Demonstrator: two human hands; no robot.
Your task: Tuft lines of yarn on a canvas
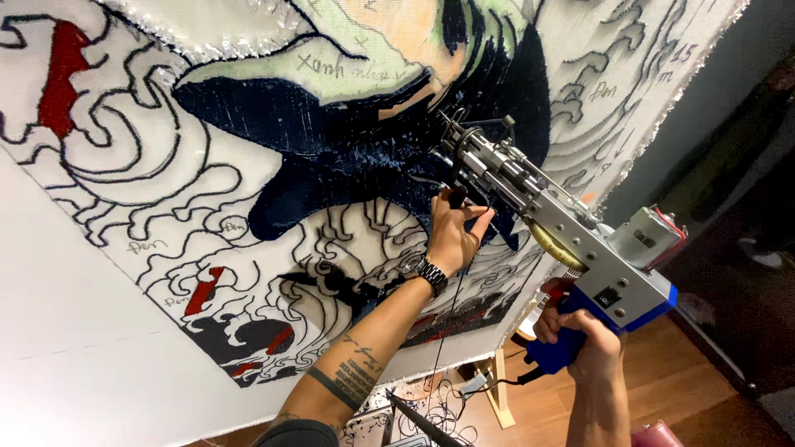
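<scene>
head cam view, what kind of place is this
Likely a rug-tufting workshop: a stretched cloth with a drawn design, a tufting gun held by both hands, and yarn-filled dark patches.

wooden floor (662, 372), dark wall (729, 91)

A stretched white backing cloth (99, 273) on a wooden frame (499, 389) carried the work: black outlined swirls, red patches (60, 79), and a dense dark blue tufted area (331, 141). Below lay a wooden floor (679, 381).
</scene>
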